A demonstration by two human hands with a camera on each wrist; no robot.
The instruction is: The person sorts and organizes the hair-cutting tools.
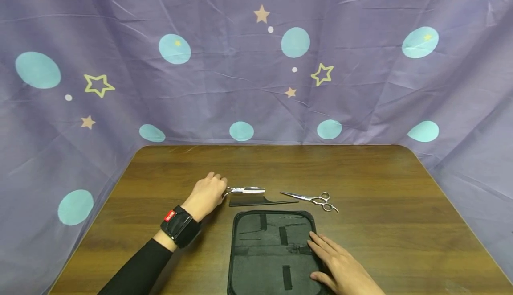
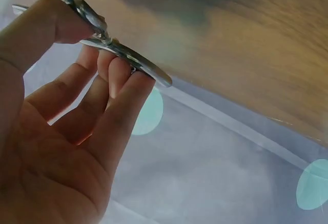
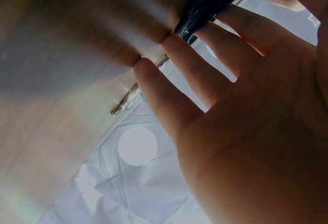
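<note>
My left hand [image 1: 206,195] pinches the handles of a pair of silver hairdressing scissors [image 1: 250,190], whose broad blades point right in the head view. In the left wrist view, thumb and fingers close on the scissors' handle [image 2: 139,62]. Just in front of them lies a black tail comb [image 1: 250,201]. An open black case [image 1: 260,268] with several dark straps inside lies flat at the table's near edge. Along its right rim rests my right hand [image 1: 344,261], fingers extended; in the right wrist view its fingertips [image 3: 177,42] touch the table and the case's edge.
A second pair of silver scissors [image 1: 308,198] lies right of the comb, blades pointing left. All of it sits on a brown wooden table [image 1: 384,223]. A purple curtain [image 1: 224,76] with stars and dots hangs behind and at both sides.
</note>
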